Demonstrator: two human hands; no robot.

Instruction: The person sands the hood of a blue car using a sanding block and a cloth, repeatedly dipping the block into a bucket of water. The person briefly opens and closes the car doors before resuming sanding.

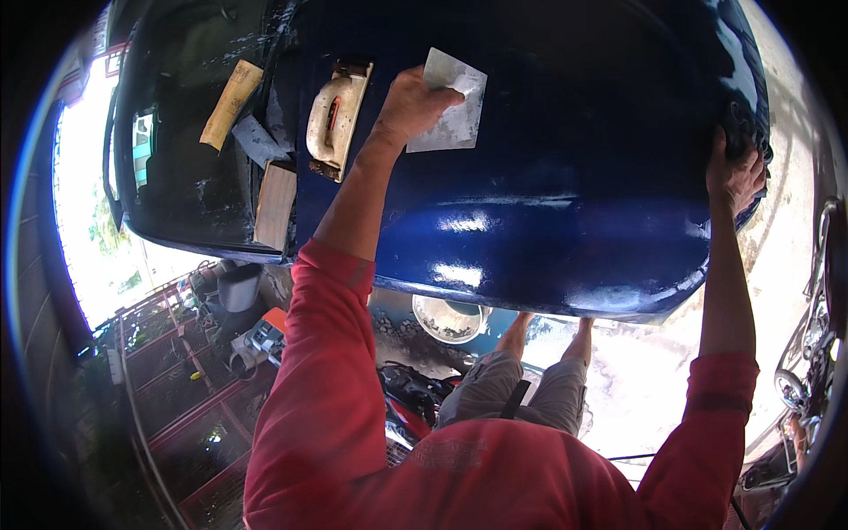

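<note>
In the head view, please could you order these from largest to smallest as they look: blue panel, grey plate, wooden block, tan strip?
1. Blue panel
2. Grey plate, partly covered by the left hand
3. Wooden block and tan strip: too alike to rank

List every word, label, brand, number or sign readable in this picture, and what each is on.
None can be read clearly.
Red shirt: faint print on the front, too blurred to read.
Yellow strip: small marks near its upper end, too small to read.
</note>
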